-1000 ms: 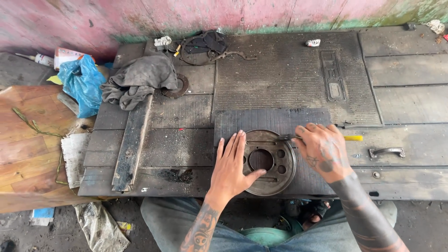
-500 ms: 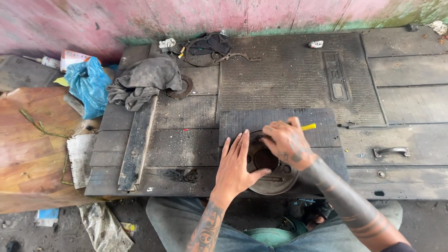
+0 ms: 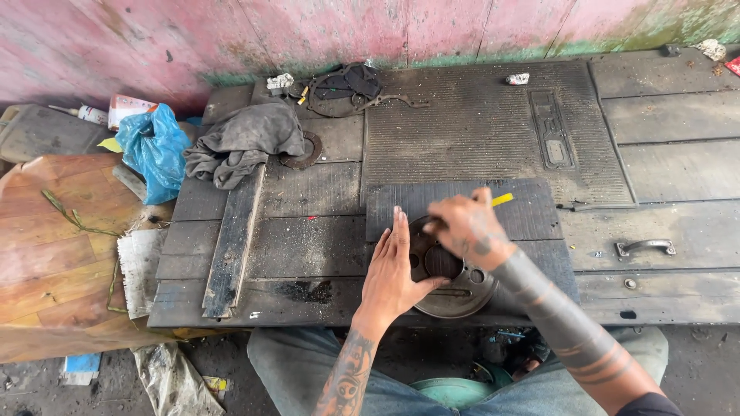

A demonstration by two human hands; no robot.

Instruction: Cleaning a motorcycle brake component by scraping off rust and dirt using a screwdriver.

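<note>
A round dark metal plate with several holes lies on a ribbed black rubber mat at the near edge of the wooden platform. My left hand rests flat on the plate's left side, fingers together and pointing away from me. My right hand is closed around a yellow-handled tool, whose tip is hidden under the hand over the plate's upper left part. Only the yellow end of the handle shows.
A grey rag and a blue plastic bag lie at the left. A wooden slat runs lengthwise beside them. A large ribbed mat, dark gaskets, a metal ring and a metal handle are also on the platform.
My right hand has moved left across the plate with the yellow-handled tool. My left hand has stayed on the plate's left side, its fingers now closer together.
</note>
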